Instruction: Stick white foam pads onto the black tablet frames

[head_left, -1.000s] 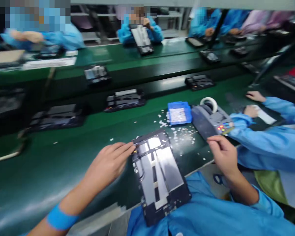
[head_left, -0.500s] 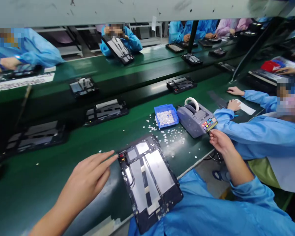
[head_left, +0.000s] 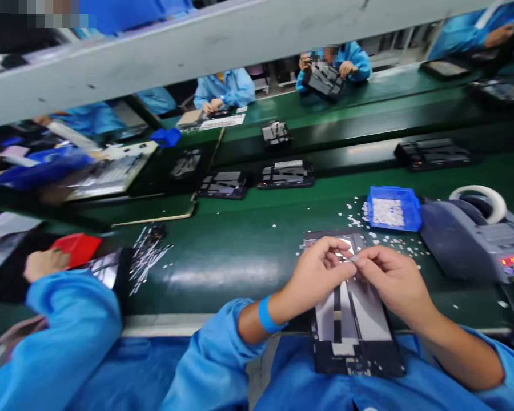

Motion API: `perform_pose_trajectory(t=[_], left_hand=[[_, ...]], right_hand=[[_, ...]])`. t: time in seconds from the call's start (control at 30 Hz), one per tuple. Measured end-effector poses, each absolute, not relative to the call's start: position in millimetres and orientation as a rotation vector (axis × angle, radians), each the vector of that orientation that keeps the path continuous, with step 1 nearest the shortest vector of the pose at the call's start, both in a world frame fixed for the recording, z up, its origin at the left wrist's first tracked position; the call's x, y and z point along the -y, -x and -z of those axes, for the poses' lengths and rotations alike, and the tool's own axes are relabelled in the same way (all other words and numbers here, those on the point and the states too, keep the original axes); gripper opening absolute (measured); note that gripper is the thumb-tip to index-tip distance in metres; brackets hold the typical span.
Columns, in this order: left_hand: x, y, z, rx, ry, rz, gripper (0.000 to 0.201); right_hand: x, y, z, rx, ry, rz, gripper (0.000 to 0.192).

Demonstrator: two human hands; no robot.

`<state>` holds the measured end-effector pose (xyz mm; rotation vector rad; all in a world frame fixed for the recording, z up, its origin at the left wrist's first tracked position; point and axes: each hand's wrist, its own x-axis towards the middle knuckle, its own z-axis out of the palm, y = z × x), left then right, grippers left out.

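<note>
My left hand (head_left: 319, 274) and my right hand (head_left: 396, 282) meet above an opened tablet (head_left: 357, 348), which shows bare silvery battery cells and dark strips. Thumb and fingers of both hands are pinched together around a small pale piece of tape (head_left: 353, 258), mostly covered by the fingertips. The tablet's lower end overhangs the bench edge toward my lap; its upper part lies partly behind my hands. To the right of my hands stands a grey tape dispenser (head_left: 462, 242) carrying a white roll (head_left: 490, 201).
A blue tray (head_left: 396, 220) of small white pieces stands beyond the tablet, with loose pieces scattered around it. Several opened tablets line the green bench. At left, a co-worker's sleeve (head_left: 72, 319) is near a red bin (head_left: 77, 250) and a pile of thin strips (head_left: 148, 257).
My right hand has left the tape dispenser and come over the tablet. My left hand has moved from the tablet's corner to meet it. The view has swung left.
</note>
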<state>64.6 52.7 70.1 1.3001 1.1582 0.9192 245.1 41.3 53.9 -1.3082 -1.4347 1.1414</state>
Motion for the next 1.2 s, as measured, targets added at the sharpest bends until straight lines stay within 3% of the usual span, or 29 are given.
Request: perform_pose_trajectory(t=[0.07,0.2,0.37,0.53,1.2], left_hand=[[-56.7,-55.6,-68.0,-1.159,-1.217,-1.018,0.016],[-62.9,-12.1,-69.4,-1.294,-1.259,-1.102,0.016],[-64.6,24.6,-66.3,-1.375,-1.909,-0.768,0.010],[-61.7,19.9,-48.6,-1.347,-2.510,-0.479,0.017],[-80.1,21.0,-58.0,-1.238,-2.588,-0.253,0.021]], right_hand=[[-50.6,-229.7,-54.7,1.567,1.243,-1.135,0.025],[-74.5,-229.6,-42.5,1.921,1.174,-0.866,0.022],[-107.2,-236.8,-30.6,2.418,0.936,-0.220,0.029],[-117.2,-229.6,-26.3,2.667,0.780,0.081,0.035],[-121.7,-236.1,-15.6,2.726,0.728,0.034,0.035]])
